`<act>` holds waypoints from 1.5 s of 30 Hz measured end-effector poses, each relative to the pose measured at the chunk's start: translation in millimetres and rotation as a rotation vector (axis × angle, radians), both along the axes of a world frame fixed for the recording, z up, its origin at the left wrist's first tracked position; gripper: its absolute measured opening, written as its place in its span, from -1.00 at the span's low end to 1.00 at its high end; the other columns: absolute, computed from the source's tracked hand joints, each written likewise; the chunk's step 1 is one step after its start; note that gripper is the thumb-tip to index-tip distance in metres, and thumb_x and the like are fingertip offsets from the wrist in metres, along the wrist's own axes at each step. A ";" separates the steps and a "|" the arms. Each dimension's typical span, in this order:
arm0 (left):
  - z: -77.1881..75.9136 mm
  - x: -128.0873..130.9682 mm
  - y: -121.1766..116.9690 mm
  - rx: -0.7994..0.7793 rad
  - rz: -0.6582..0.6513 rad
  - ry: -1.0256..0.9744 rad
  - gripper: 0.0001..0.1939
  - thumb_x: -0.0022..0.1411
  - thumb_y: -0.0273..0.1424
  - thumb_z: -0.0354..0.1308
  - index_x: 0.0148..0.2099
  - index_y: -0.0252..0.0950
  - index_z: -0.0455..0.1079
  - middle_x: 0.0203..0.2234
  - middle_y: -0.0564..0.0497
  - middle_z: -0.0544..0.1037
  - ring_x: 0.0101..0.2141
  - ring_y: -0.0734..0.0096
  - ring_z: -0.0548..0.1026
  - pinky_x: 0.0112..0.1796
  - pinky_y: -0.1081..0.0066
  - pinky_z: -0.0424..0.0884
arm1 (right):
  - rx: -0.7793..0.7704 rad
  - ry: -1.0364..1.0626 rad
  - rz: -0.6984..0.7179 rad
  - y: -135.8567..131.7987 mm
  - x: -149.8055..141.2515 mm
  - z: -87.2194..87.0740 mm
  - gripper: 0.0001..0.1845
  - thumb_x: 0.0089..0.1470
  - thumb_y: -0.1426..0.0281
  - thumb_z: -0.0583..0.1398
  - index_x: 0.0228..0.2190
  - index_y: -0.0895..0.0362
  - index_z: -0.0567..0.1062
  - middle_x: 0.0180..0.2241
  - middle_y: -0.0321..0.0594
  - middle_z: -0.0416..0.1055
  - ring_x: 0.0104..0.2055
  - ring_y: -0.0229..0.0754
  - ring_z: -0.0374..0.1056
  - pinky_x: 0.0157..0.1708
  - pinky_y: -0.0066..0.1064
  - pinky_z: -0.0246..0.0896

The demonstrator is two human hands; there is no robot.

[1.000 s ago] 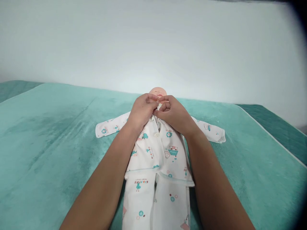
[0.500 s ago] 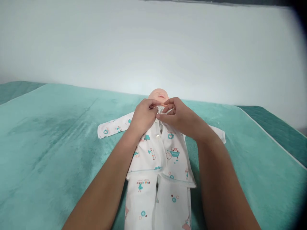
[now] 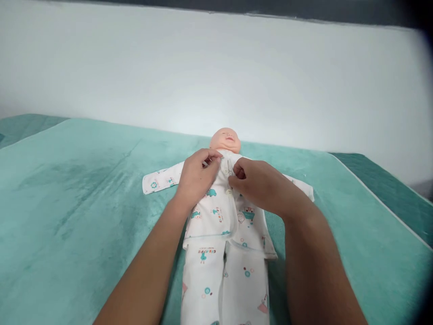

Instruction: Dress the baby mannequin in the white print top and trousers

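A baby doll (image 3: pixel 226 138) lies on its back, head away from me, in a white printed baby shirt (image 3: pixel 211 223) with long sleeves spread to both sides. My left hand (image 3: pixel 198 175) is closed in a pinch on the shirt's front beside the neckline. On the other side of the front opening, my right hand (image 3: pixel 259 184) curls with thumb and index finger pinched at the shirt's edge, close to a small button (image 3: pixel 229 192). What lies between the right fingertips is partly hidden. White printed trousers (image 3: pixel 203 284) extend below the shirt's hem.
The doll lies on a turquoise plush cover (image 3: pixel 101 216) with pale seam lines and a few creases. Behind it rises a white wall (image 3: pixel 216 72) with a dark strip (image 3: pixel 237 11) along the top. A darker green section (image 3: pixel 382 185) lies at the right.
Both hands have moved down from the collar and farther apart, uncovering the doll's chin and neckline. My right hand's fingers have curled in more. The view has tilted slightly.
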State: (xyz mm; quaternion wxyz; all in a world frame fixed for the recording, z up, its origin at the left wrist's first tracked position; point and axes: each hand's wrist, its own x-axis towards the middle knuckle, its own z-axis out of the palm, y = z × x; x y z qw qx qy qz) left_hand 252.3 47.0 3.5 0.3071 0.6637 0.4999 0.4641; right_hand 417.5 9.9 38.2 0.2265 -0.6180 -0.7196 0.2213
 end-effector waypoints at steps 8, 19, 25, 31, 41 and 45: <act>15.3 -10.1 -10.4 -0.063 -0.194 0.097 -0.84 0.19 -0.23 0.21 -0.34 -0.20 0.49 -0.50 0.06 0.42 -0.50 0.47 0.30 -0.50 0.45 0.21 | -0.035 0.473 -0.055 -0.5 3.8 -16.5 -0.84 0.07 0.31 0.18 -0.51 0.07 0.36 -0.56 -0.38 0.26 -0.51 -0.30 0.13 -0.53 -0.42 0.01; 18.5 -2.8 -16.4 -0.165 -0.214 -0.083 -0.78 0.22 -0.18 0.19 -0.35 -0.22 0.43 -0.60 0.12 0.30 -0.60 0.56 0.16 -0.55 0.47 0.10 | -0.139 1.010 0.016 10.0 3.5 -34.6 -0.74 0.03 0.24 0.29 -0.55 0.10 0.41 -0.64 -0.41 0.27 -0.63 -0.38 0.11 -0.62 -0.50 -0.01; 19.0 -0.4 -15.6 -0.204 -0.212 -0.104 -0.76 0.19 -0.16 0.22 -0.35 -0.22 0.48 -0.62 0.11 0.30 -0.61 0.57 0.14 -0.57 0.47 0.07 | -0.144 1.016 0.054 10.9 6.4 -35.0 -0.73 0.00 0.19 0.32 -0.52 0.10 0.45 -0.62 -0.41 0.29 -0.62 -0.38 0.14 -0.61 -0.50 0.01; 17.7 0.1 -13.4 -0.235 -0.245 -0.148 -0.81 0.19 -0.22 0.23 -0.34 -0.22 0.47 -0.61 0.12 0.33 -0.64 0.61 0.12 -0.59 0.49 0.04 | -0.175 1.023 0.106 14.0 9.0 -35.9 -0.74 0.01 0.20 0.34 -0.51 0.12 0.49 -0.57 -0.37 0.37 -0.60 -0.39 0.19 -0.60 -0.51 0.04; 12.1 2.8 -10.5 -0.196 -0.283 -0.178 -0.87 0.25 -0.28 0.15 -0.23 -0.22 0.43 -0.48 0.07 0.48 -0.53 0.55 0.32 -0.51 0.50 0.19 | -0.203 1.014 0.168 11.5 16.8 -36.9 -0.78 0.01 0.28 0.35 -0.32 0.10 0.48 -0.54 -0.41 0.37 -0.56 -0.39 0.26 -0.57 -0.54 0.13; 12.4 3.8 -11.9 -0.142 -0.308 -0.100 -0.83 0.31 -0.25 0.08 -0.19 -0.20 0.42 -0.50 0.11 0.40 -0.51 0.54 0.29 -0.49 0.50 0.17 | -0.180 0.966 0.163 10.5 15.8 -36.0 -0.72 -0.05 0.33 0.38 -0.29 0.10 0.45 -0.43 -0.41 0.36 -0.54 -0.41 0.27 -0.58 -0.55 0.15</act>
